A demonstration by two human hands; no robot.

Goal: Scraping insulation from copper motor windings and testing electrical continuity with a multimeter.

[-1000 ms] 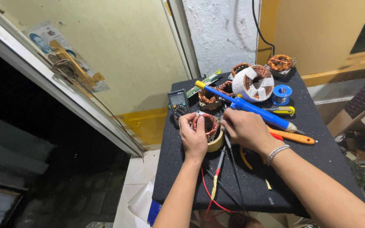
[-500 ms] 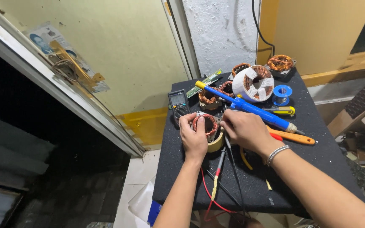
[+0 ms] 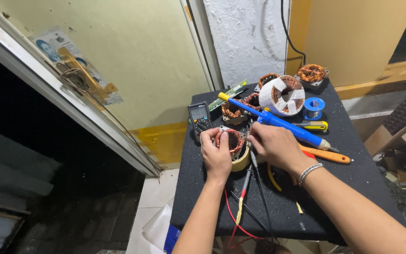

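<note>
The small copper coil (image 3: 230, 139) sits at the front-left of the black bench (image 3: 353, 169), resting on a roll of tan tape (image 3: 241, 160). It looks like a ring of reddish wire in a metal frame. Your left hand (image 3: 216, 155) grips its near side, fingers curled round the rim. Your right hand (image 3: 274, 145) touches the coil's right edge while its fingers close on a blue soldering iron (image 3: 278, 123) with a yellow end, which slants across the bench. Red and black probe leads (image 3: 245, 188) run from under your hands to the front edge. Just left of the coil lies a dark meter (image 3: 198, 116). Behind it stand more copper coils (image 3: 233, 109), a big white-wrapped coil (image 3: 285, 95) and a blue spool (image 3: 314, 106). An orange-handled tool (image 3: 327, 155) lies at your right wrist. A faded paper label (image 3: 55, 44) hangs on the yellow door to the left.
</note>
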